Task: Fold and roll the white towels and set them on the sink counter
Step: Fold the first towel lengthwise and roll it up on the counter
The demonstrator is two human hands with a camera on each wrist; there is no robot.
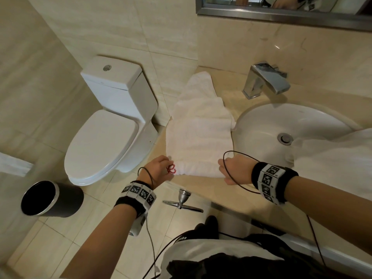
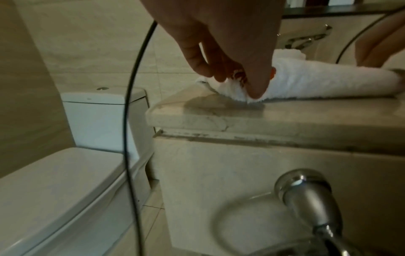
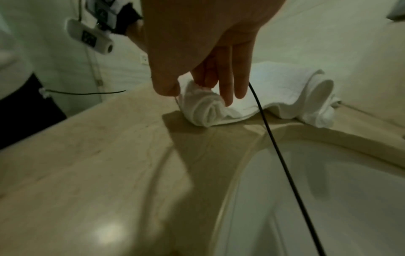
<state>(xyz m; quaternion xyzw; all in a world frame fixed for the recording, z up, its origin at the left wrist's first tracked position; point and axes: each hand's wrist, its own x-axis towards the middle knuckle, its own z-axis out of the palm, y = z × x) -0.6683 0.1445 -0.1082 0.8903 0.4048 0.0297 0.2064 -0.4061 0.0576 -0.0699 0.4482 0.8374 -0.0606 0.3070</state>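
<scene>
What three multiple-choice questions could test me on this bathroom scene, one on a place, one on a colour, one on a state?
1. Where does the towel lie?
A. on the counter, left of the sink
B. on the toilet lid
C. in the bin

2. What colour is the bin?
A. white
B. black
C. red

3. How far is the towel rolled?
A. fully rolled
B. only the near edge
C. not touched

Answers: 1 A, it lies on the counter beside the basin. 2 B, its wall is black. 3 B, the left hand and right hand grip a short roll; the rest lies flat.
</scene>
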